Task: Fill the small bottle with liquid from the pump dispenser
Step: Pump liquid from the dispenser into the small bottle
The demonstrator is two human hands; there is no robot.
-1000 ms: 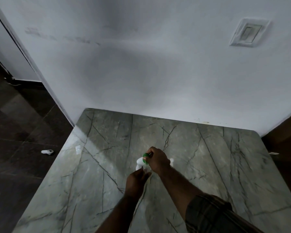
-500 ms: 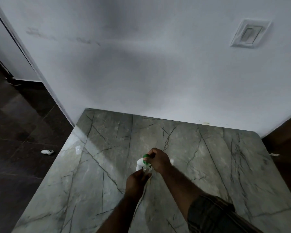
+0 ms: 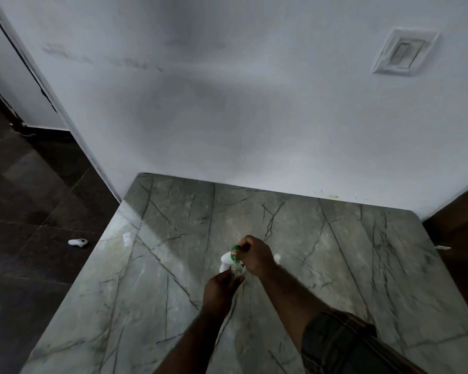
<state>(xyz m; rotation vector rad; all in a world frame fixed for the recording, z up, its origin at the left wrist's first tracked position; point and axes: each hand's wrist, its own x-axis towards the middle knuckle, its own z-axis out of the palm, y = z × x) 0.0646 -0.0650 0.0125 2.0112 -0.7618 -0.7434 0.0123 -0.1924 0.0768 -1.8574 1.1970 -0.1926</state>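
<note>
The small clear bottle (image 3: 237, 271) is near the middle of the surface, close against the near side of the white pump dispenser (image 3: 225, 259) and seemingly right under its spout. The left hand (image 3: 220, 290) grips the bottle from the near side, its fingers curled round the lower body so that only the top shows. The right hand (image 3: 256, 256) is closed over the green pump head (image 3: 235, 248), with the fingers wrapped round it from the right. The bottle is small and blurred, so how full it is and whether liquid is running cannot be told.

The step in hand looks like pumping into the bottle's mouth. To do it well, the left hand should hold the mouth steady and upright directly under the spout. The right hand should press straight down in slow, full strokes, so the dispenser neither tips nor shoots liquid past the narrow opening. Letting the head rise fully between strokes should give an even dose.

Both things are on a grey-green veined stone surface (image 3: 335, 252) that runs back to a white wall (image 3: 227, 117). A white switch plate (image 3: 405, 52) is set into the wall at the far right. A checked sleeve (image 3: 343, 344) covers the right upper arm. At the left, a small white object (image 3: 78, 242) lies on the dark tiled floor (image 3: 25, 211).
</note>
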